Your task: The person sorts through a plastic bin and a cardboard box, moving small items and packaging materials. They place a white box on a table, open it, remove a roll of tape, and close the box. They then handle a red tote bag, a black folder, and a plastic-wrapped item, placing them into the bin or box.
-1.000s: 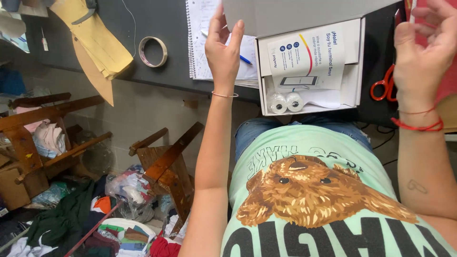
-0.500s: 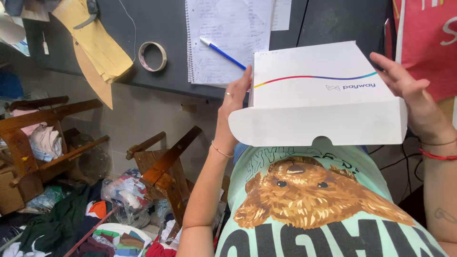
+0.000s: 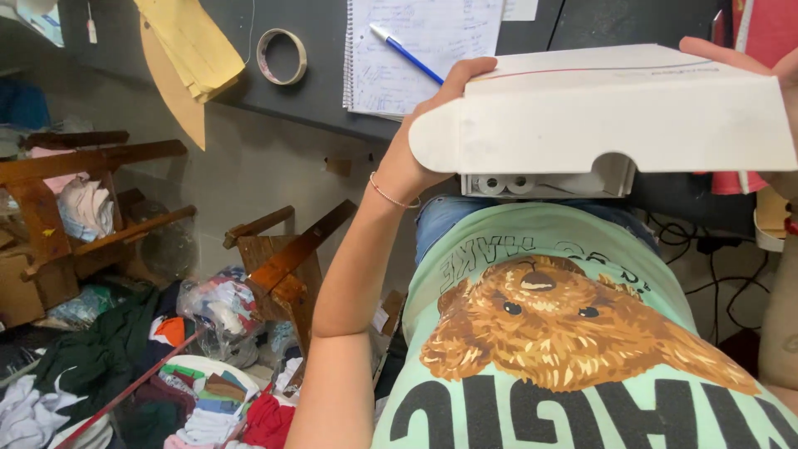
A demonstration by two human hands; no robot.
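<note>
A white cardboard box (image 3: 598, 125) with a hinged lid sits at the edge of the dark desk (image 3: 332, 91), its lid folded down almost closed. Two small white rolls (image 3: 505, 185) show through the gap under the lid. My left hand (image 3: 428, 141) grips the lid's left end, a thin bracelet on the wrist. My right hand (image 3: 773, 79) holds the lid's right end, mostly cut off by the frame edge.
On the desk lie a spiral notebook (image 3: 424, 41) with a blue pen (image 3: 407, 51), a tape roll (image 3: 281, 56) and yellow envelopes (image 3: 187, 46). Wooden chairs (image 3: 287, 266) and heaps of clothes (image 3: 166, 374) crowd the floor at left. Cables hang at right.
The box was open a second ago, showing a leaflet and rolls inside. Both hands have swung the lid down over it, and it is now nearly closed.
</note>
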